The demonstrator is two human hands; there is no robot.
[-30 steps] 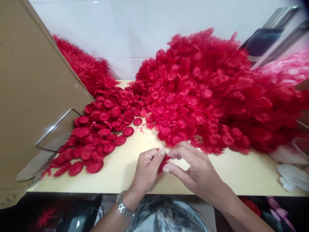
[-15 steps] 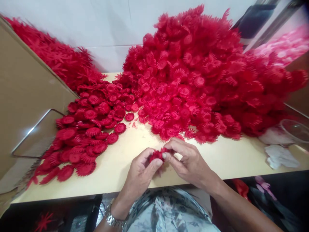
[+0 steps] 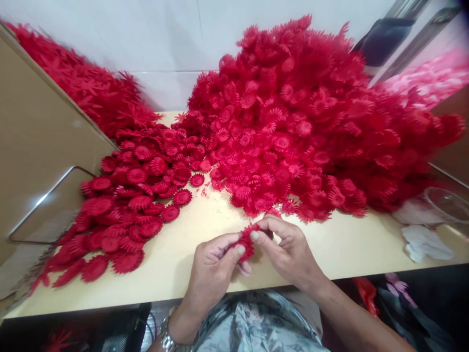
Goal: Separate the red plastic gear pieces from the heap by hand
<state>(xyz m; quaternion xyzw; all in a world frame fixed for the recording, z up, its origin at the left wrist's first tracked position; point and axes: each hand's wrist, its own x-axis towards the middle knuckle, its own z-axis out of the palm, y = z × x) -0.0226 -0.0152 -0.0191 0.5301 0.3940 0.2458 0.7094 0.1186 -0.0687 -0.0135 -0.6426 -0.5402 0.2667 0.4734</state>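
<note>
My left hand and my right hand meet over the near edge of a pale yellow table. Both pinch one small red plastic flower piece between thumbs and fingertips. Just beyond the hands rises a big heap of red frilled flower pieces. A flatter pile of red round flower pieces lies to the left of the hands. A metal watch is on my left wrist.
A brown cardboard box with a wire handle stands at the left, with red star-shaped pieces behind it. White cloth and a clear bowl lie at the right. Pink flower pieces sit at the back right.
The hands stay together on the red piece and have turned it slightly; it now shows more between the fingers. The camera view has shifted a little.
</note>
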